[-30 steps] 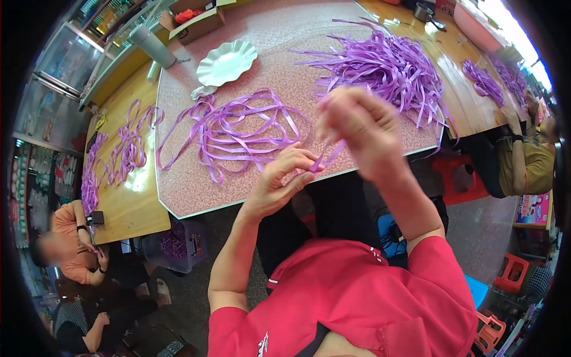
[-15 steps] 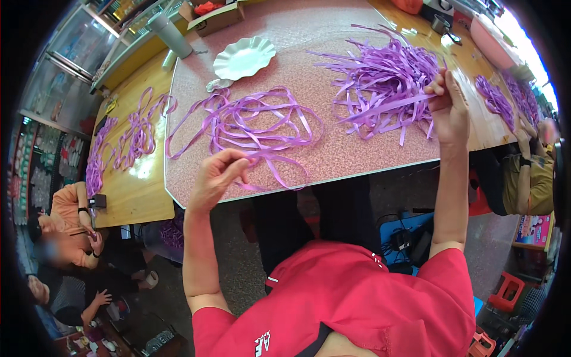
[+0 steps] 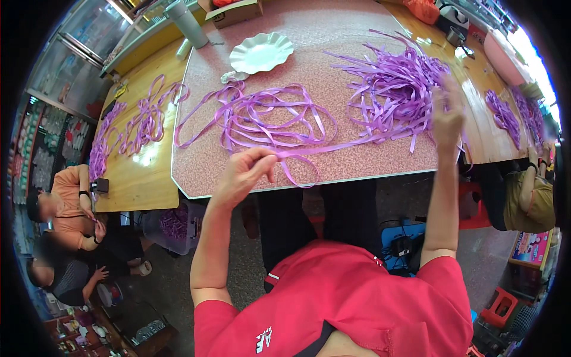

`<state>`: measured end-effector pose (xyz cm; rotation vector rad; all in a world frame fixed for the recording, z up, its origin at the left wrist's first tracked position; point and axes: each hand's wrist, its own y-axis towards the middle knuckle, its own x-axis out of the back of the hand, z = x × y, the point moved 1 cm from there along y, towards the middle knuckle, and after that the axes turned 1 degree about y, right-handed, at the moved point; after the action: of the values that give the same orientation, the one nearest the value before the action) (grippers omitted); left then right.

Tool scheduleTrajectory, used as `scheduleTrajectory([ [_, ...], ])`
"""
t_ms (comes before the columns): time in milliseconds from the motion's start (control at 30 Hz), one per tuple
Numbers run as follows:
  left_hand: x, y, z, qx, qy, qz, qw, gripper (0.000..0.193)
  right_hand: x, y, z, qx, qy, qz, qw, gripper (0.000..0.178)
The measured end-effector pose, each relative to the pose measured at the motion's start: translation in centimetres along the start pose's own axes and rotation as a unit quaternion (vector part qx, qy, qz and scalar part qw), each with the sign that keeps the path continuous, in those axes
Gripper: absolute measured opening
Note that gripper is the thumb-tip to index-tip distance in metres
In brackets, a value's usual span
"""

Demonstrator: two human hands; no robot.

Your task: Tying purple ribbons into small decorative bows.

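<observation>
My left hand (image 3: 247, 172) pinches a purple ribbon (image 3: 324, 149) near the table's front edge. From there the strip runs right to a heap of cut purple ribbons (image 3: 395, 98), and a small loop hangs below my fingers. Behind the hand lies a tangle of long, loosely looped purple ribbon (image 3: 229, 128). My right hand (image 3: 449, 116) is raised at the right side of the heap. Motion smears its fingers, so their grip cannot be made out.
A scalloped white plate (image 3: 262, 53) and a grey-green bottle (image 3: 187, 27) stand at the back of the speckled pink table (image 3: 351, 169). More purple ribbons (image 3: 143, 125) lie on the wooden table at left. Seated people (image 3: 74, 184) work at left, another (image 3: 532, 184) at right.
The view has shifted, so the table sits further right. The ribbon now stretches between my left hand and the heap; my right hand has moved and blurred.
</observation>
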<state>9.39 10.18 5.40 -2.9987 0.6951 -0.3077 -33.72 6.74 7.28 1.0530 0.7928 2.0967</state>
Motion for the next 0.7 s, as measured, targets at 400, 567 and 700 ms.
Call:
scheduleTrajectory([
  [400, -0.9, -0.5, -0.8, 0.012, -0.067, 0.020, 0.998, 0.023, -6.0, -8.9, 17.1, -0.077, 0.368, 0.425, 0.823, 0.011],
  [567, -0.1, -1.3, 0.8, 0.005, -0.113, -0.047, 0.992, 0.017, -6.3, -9.0, 16.9, -0.094, 0.369, 0.438, 0.814, 0.012],
  [700, -0.2, -1.6, 1.0, 0.014, -0.127, -0.053, 0.990, 0.017, -6.9, -8.9, 16.9, 0.018, 0.340, 0.437, 0.832, 0.017],
])
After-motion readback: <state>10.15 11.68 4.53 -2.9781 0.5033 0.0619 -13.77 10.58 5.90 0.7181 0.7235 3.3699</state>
